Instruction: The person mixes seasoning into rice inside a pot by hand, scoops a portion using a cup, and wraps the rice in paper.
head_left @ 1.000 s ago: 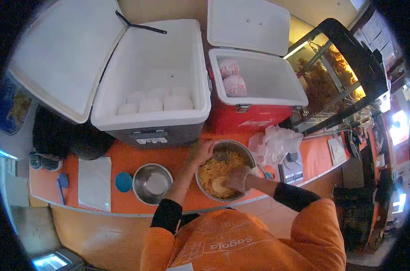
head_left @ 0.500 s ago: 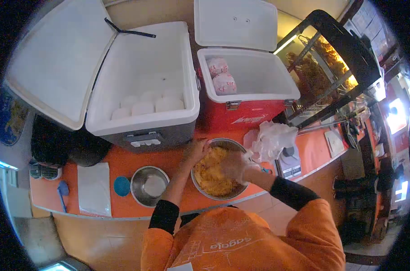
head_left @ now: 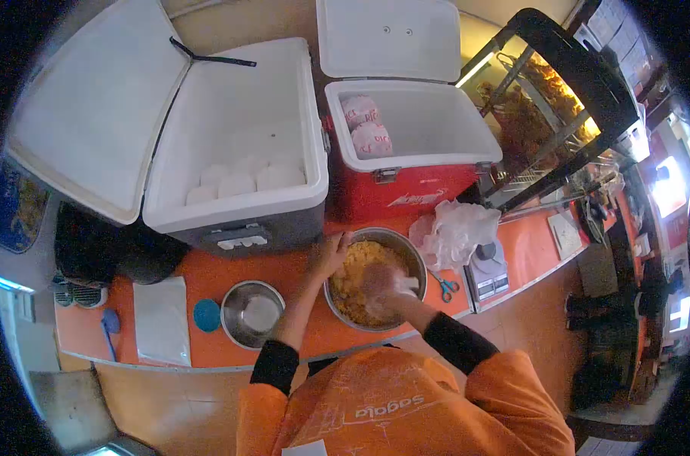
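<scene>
A large metal bowl (head_left: 423,275) near the front edge of the orange counter holds a yellow-orange crumbly food (head_left: 351,267). My left hand (head_left: 330,257) grips the bowl's far left rim. Inside the bowl, my right hand (head_left: 383,287) is pressed into the food, smeared by motion, with what looks like clear plastic over it. Its fingers cannot be made out. A smaller metal bowl (head_left: 235,315) stands to the left, beside a round blue lid or dish (head_left: 207,315). Teal-handled scissors (head_left: 447,287) lie just right of the large bowl.
Behind the bowls stand an open grey cooler (head_left: 197,237) with white packs and an open red cooler (head_left: 428,190) with wrapped bundles. A plastic bag (head_left: 459,232), a scale (head_left: 488,273) and a lit food display case (head_left: 558,114) are on the right. White sheets (head_left: 161,323) and a blue spoon (head_left: 108,334) lie left.
My right hand has shifted left and down within the bowl, uncovering the scissors. My left hand stays at the rim. The view has tilted slightly.
</scene>
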`<state>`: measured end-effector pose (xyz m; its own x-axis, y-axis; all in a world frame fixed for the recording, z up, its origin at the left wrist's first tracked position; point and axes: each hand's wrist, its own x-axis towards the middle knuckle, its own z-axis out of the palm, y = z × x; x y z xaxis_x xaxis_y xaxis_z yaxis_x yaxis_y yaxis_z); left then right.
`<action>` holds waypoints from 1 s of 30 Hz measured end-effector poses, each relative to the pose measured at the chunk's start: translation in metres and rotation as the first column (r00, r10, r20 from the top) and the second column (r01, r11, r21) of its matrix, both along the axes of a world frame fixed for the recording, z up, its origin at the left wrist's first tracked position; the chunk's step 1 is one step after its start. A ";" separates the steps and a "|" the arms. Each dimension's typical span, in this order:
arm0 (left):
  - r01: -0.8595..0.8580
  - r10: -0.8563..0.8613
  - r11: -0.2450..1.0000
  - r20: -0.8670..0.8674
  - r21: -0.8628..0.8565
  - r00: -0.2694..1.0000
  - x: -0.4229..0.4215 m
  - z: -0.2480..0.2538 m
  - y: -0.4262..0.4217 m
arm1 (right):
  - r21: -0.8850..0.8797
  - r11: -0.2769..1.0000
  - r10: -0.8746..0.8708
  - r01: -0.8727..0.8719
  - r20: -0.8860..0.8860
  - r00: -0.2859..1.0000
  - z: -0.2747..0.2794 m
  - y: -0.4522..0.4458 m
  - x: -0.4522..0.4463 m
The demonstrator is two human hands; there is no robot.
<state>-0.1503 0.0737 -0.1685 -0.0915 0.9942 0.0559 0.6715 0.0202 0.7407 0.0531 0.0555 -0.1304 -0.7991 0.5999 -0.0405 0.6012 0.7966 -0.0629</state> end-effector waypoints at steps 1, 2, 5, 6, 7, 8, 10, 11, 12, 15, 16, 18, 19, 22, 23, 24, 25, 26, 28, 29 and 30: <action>-0.003 0.006 0.988 0.018 -0.153 1.000 0.001 0.009 -0.006 | 0.065 0.996 -0.050 0.054 -0.053 0.997 -0.013 0.009 0.016; -0.005 0.007 0.989 0.018 -0.148 1.000 0.005 0.017 -0.020 | 0.070 0.996 -0.048 0.052 -0.053 0.997 -0.007 0.017 0.020; -0.248 0.286 0.958 0.421 -0.144 0.861 0.020 0.024 -0.051 | -0.030 0.915 -0.390 0.403 0.201 0.899 0.002 0.029 0.024; -0.251 0.263 0.964 0.434 -0.086 0.862 0.022 0.020 -0.050 | 0.013 0.933 -0.358 0.360 0.161 0.920 -0.022 0.034 0.023; -0.254 0.237 0.967 0.444 -0.021 0.864 0.021 0.016 -0.045 | 0.121 0.958 -0.267 0.259 0.052 0.962 -0.051 0.041 0.020; -0.264 0.245 0.964 0.441 -0.019 0.863 0.018 0.015 -0.039 | 0.262 0.954 -0.136 0.149 -0.065 0.989 -0.084 0.051 0.019; -0.208 0.175 0.977 0.400 0.038 0.900 0.014 0.011 -0.025 | 0.334 0.943 0.049 0.007 -0.158 0.986 -0.137 0.074 0.018; -0.207 0.175 0.978 0.402 0.036 0.899 0.012 0.004 -0.016 | 0.278 0.959 0.100 -0.052 -0.161 0.982 -0.167 0.086 0.019; -0.166 0.151 0.986 0.317 0.019 0.936 0.010 -0.005 -0.005 | 0.220 0.969 0.148 -0.110 -0.166 0.975 -0.197 0.096 0.022; -0.043 0.023 0.995 0.208 0.092 0.978 0.005 -0.027 0.023 | -0.009 0.940 0.341 -0.342 0.129 0.931 -0.139 0.096 0.006; 0.044 -0.077 0.983 0.178 0.181 0.981 0.005 -0.032 0.024 | -0.074 0.911 0.411 -0.405 0.211 0.887 -0.106 0.089 -0.001; 0.069 -0.091 0.983 0.126 0.173 0.988 0.011 -0.016 0.020 | -0.197 0.859 0.512 -0.472 0.338 0.790 -0.043 0.074 -0.011; 0.092 -0.106 0.979 0.066 0.180 0.992 0.014 -0.009 0.021 | -0.229 0.845 0.535 -0.483 0.368 0.760 -0.014 0.066 -0.011; 0.132 -0.125 0.958 -0.041 0.256 0.991 0.019 -0.024 0.029 | -0.141 0.797 0.596 -0.587 0.028 0.802 0.038 0.038 0.006; 0.139 -0.133 0.956 -0.043 0.259 0.990 0.019 -0.020 0.030 | -0.014 0.761 0.642 -0.648 -0.131 0.756 0.037 0.035 0.019; 0.165 -0.155 0.968 -0.064 0.191 0.986 0.018 -0.016 0.030 | 0.136 0.725 0.683 -0.676 -0.268 0.679 0.036 0.032 0.031; 0.187 -0.177 0.975 -0.084 0.121 0.981 0.018 -0.010 0.031 | 0.197 0.748 0.634 -0.634 0.072 0.770 0.025 0.036 0.050; 0.191 -0.181 0.974 -0.087 0.122 0.980 0.019 -0.003 0.031 | 0.234 0.758 0.565 -0.609 0.232 0.792 0.020 0.039 0.058; 0.168 -0.147 0.964 -0.114 0.205 0.983 0.020 0.008 0.032 | 0.141 0.846 0.468 -0.515 0.269 0.842 0.017 0.054 0.066; 0.176 -0.155 0.963 -0.116 0.205 0.981 0.021 -0.009 0.033 | 0.069 0.881 0.445 -0.468 0.212 0.870 0.026 0.059 0.065; 0.091 -0.085 0.965 -0.032 0.248 0.996 0.022 -0.029 0.034 | -0.005 0.907 0.416 -0.420 0.153 0.896 0.035 0.064 0.064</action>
